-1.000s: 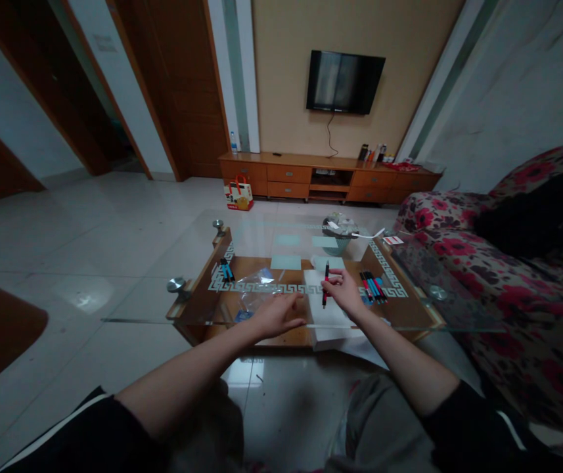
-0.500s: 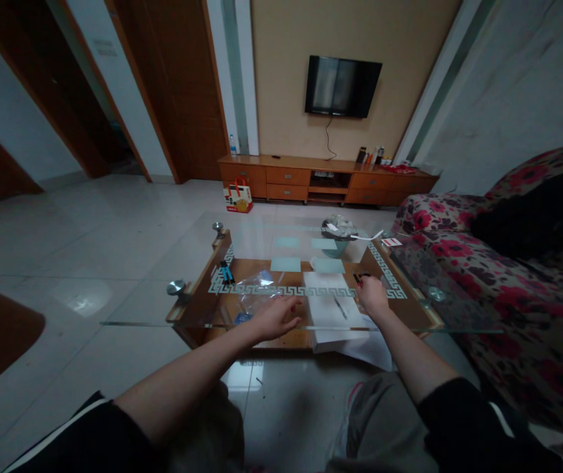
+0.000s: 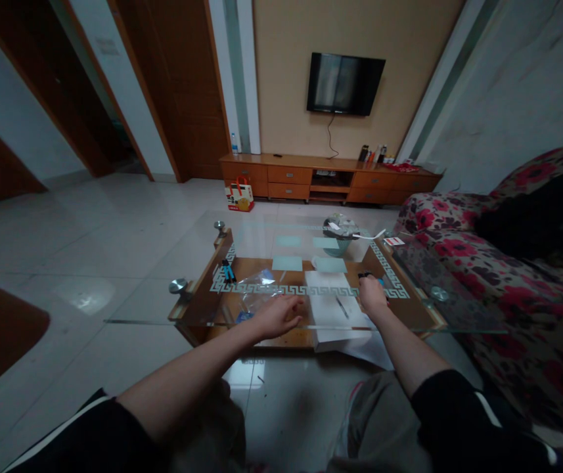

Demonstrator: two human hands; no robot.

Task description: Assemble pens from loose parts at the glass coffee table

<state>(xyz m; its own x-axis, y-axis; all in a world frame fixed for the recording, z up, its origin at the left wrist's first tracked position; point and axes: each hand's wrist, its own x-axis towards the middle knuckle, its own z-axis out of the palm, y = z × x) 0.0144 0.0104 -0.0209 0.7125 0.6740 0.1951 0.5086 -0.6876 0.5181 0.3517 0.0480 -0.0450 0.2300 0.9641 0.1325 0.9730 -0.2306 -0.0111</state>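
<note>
My left hand [image 3: 280, 315] rests on the front part of the glass tabletop [image 3: 143, 302], its fingers loosely spread with nothing in them. Beside it lie a clear plastic bag [image 3: 256, 289] and a small blue item [image 3: 244, 316]. Further right, my right hand [image 3: 372, 293] is closed at the table's right side. Dark and blue bits show around its fingers, too small to identify. Between the hands a pen [image 3: 342, 307] lies over a white stack of paper [image 3: 318, 299]. Several blue-and-black pen-like sticks [image 3: 228, 271] are grouped at the left.
A basket with a plastic liner [image 3: 337, 244] stands toward the table's far right, near a red-and-white card [image 3: 394, 242]. A floral sofa [image 3: 439, 263] borders the right side. Beyond are a wooden TV cabinet [image 3: 288, 176] and a gift bag [image 3: 240, 197] on the floor.
At my right hand, the red-and-dark bit seen before is gone from view, and dark and blue bits now show around the fingers. My left hand stays in place.
</note>
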